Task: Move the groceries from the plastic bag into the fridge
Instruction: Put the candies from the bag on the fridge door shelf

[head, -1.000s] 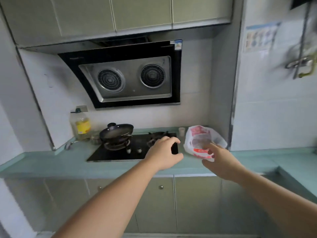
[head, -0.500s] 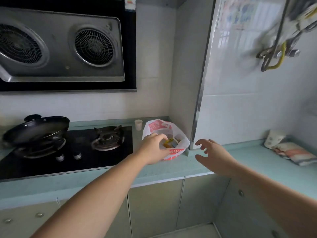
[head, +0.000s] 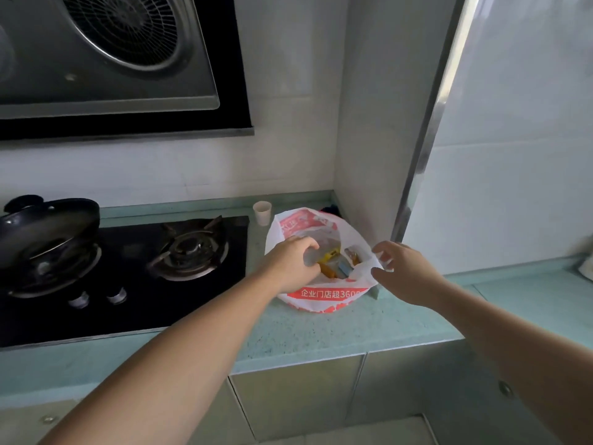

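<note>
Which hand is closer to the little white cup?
Left. The left hand is at the bag's left rim, just below the little white cup; the right hand is at the bag's far side.

I am looking into a home kitchen. On the left a black glass gas hob point(head: 128, 277) is set into a pale green speckled counter point(head: 321, 332), with two burners and two knobs at its near edge. A dark frying pan point(head: 48, 226) sits on the left burner. Above it on the far wall hangs a range hood point(head: 112, 65) with round fan grilles. The walls are white tile point(head: 288, 123), and plain cabinet doors point(head: 295, 396) with small round knobs run under the counter. A small paper cup point(head: 262, 212) stands at the far edge, just beside a printed plastic shopping bag point(head: 321, 297) of packaged food.
</note>
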Demonstrator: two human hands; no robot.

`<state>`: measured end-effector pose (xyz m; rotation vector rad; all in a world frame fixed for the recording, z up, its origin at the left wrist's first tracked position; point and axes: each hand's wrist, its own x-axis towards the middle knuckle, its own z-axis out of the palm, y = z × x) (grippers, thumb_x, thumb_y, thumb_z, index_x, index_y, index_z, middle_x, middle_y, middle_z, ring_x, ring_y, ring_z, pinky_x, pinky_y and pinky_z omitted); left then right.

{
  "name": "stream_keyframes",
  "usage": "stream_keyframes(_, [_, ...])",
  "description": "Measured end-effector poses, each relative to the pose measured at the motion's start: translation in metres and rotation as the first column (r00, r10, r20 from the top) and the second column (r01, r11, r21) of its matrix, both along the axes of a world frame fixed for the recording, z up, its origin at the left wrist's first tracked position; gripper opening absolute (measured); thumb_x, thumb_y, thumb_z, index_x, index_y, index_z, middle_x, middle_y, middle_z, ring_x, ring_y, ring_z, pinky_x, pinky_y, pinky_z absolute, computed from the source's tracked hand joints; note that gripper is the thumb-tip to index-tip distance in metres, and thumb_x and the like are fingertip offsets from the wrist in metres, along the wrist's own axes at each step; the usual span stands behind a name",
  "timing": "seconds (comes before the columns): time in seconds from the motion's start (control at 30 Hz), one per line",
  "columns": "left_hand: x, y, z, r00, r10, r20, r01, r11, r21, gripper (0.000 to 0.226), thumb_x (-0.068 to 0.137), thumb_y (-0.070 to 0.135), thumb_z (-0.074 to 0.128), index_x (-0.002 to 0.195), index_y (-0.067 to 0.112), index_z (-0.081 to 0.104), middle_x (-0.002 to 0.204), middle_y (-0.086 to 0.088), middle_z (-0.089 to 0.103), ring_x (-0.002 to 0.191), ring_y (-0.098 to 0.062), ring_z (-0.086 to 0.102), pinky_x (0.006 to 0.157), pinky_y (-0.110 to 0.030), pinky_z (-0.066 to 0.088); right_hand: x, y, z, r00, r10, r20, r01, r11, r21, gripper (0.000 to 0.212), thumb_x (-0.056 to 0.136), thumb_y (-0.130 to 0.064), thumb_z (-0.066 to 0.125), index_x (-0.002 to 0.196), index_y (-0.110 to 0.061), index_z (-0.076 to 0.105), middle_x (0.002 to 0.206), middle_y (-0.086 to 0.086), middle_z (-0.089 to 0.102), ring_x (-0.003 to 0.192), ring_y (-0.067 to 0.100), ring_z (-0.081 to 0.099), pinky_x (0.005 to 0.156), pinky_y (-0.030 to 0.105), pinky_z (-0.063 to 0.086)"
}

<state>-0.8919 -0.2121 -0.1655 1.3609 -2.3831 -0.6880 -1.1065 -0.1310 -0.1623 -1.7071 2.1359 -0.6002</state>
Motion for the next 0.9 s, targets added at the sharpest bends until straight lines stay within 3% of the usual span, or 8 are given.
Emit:
stream_keyframes(0.1, [-0.021, -0.028, -0.016, 0.999, 0.047, 0.022, -0.048, 0.998, 0.034, 0.041, 0.089, 0.031, 0.060, 0.129, 0.026, 0.051, 0.137, 0.004, 0.051, 0.121, -0.016, 0.051, 0.087, -0.028, 0.043, -0.019, -0.046, -0.021, 0.998, 0.040, 0.047, -0.041, 0.999, 0.013, 0.033, 0.094, -0.022, 0.056, 0.127, -0.022, 0.054, 0.119, 0.002, 0.060, 0.090, 0.018, 0.058, 0.056, 0.014, 0.044])
stream_keyframes(0.2, [-0.044, -0.049, -0.034, 0.996, 0.056, 0.066, -0.060, 0.996, 0.066, 0.040, 0.090, 0.026, 0.060, 0.129, 0.023, 0.052, 0.133, 0.002, 0.054, 0.115, -0.017, 0.054, 0.081, -0.025, 0.041, -0.032, -0.087, -0.050, 0.995, 0.048, 0.091, -0.055, 0.996, 0.071, 0.030, 0.096, -0.019, 0.051, 0.126, -0.021, 0.056, 0.115, 0.004, 0.061, 0.085, 0.018, 0.060, 0.055, 0.016, 0.050])
stream_keyframes(0.37, [-0.070, -0.079, -0.069, 0.992, 0.075, 0.098, -0.087, 0.988, 0.126, 0.032, 0.093, 0.024, 0.057, 0.125, 0.024, 0.055, 0.119, 0.002, 0.063, 0.102, -0.017, 0.060, 0.084, -0.031, 0.052, -0.036, -0.129, -0.098, 0.985, 0.165, 0.041, -0.170, 0.969, 0.180, 0.030, 0.099, -0.016, 0.042, 0.122, -0.020, 0.061, 0.109, 0.005, 0.063, 0.076, 0.015, 0.061, 0.061, 0.024, 0.056])
stream_keyframes(0.53, [-0.085, -0.111, -0.113, 0.988, 0.058, 0.145, -0.085, 0.978, 0.188, 0.032, 0.095, 0.019, 0.052, 0.125, 0.022, 0.058, 0.114, 0.000, 0.067, 0.099, -0.020, 0.063, 0.083, -0.039, 0.056, -0.035, -0.152, -0.137, 0.974, 0.219, 0.063, -0.227, 0.935, 0.273, 0.039, 0.097, -0.012, 0.042, 0.110, -0.033, 0.071, 0.107, -0.003, 0.064, 0.084, 0.016, 0.063, 0.074, 0.029, 0.057])
stream_keyframes(0.63, [-0.092, -0.129, -0.137, 0.982, 0.023, 0.186, -0.059, 0.980, 0.190, 0.031, 0.094, 0.015, 0.052, 0.123, 0.022, 0.060, 0.115, -0.001, 0.066, 0.102, -0.023, 0.061, 0.085, -0.038, 0.054, -0.037, -0.166, -0.155, 0.978, 0.206, 0.032, -0.206, 0.929, 0.307, 0.032, 0.095, -0.016, 0.044, 0.103, -0.029, 0.072, 0.098, -0.001, 0.069, 0.084, 0.019, 0.063, 0.075, 0.033, 0.057])
stream_keyframes(0.77, [-0.102, -0.151, -0.164, 0.969, -0.048, 0.241, 0.005, 0.984, 0.178, 0.039, 0.089, 0.010, 0.055, 0.122, 0.028, 0.062, 0.116, 0.002, 0.066, 0.104, -0.023, 0.061, 0.088, -0.039, 0.054, -0.045, -0.184, -0.172, 0.995, 0.100, 0.005, -0.096, 0.935, 0.341, 0.029, 0.096, -0.043, 0.047, 0.109, -0.020, 0.057, 0.086, 0.003, 0.063, 0.072, 0.018, 0.060, 0.051, 0.027, 0.041])
stream_keyframes(0.83, [-0.108, -0.158, -0.174, 0.955, -0.094, 0.280, 0.056, 0.989, 0.140, 0.045, 0.086, 0.009, 0.057, 0.124, 0.033, 0.060, 0.118, 0.004, 0.066, 0.106, -0.022, 0.061, 0.090, -0.040, 0.053, -0.049, -0.191, -0.179, 0.998, 0.059, -0.003, -0.055, 0.943, 0.330, 0.036, 0.091, -0.049, 0.053, 0.113, -0.021, 0.051, 0.095, 0.004, 0.062, 0.081, 0.022, 0.060, 0.060, 0.026, 0.039])
stream_keyframes(0.9, [-0.112, -0.164, -0.182, 0.936, -0.144, 0.323, 0.118, 0.988, 0.097, 0.044, 0.085, 0.012, 0.057, 0.122, 0.037, 0.060, 0.117, 0.005, 0.066, 0.107, -0.021, 0.060, 0.093, -0.041, 0.050, -0.051, -0.196, -0.183, 1.000, 0.007, 0.016, -0.012, 0.944, 0.330, 0.031, 0.088, -0.053, 0.057, 0.099, -0.024, 0.050, 0.087, 0.001, 0.059, 0.077, 0.020, 0.057, 0.058, 0.025, 0.038])
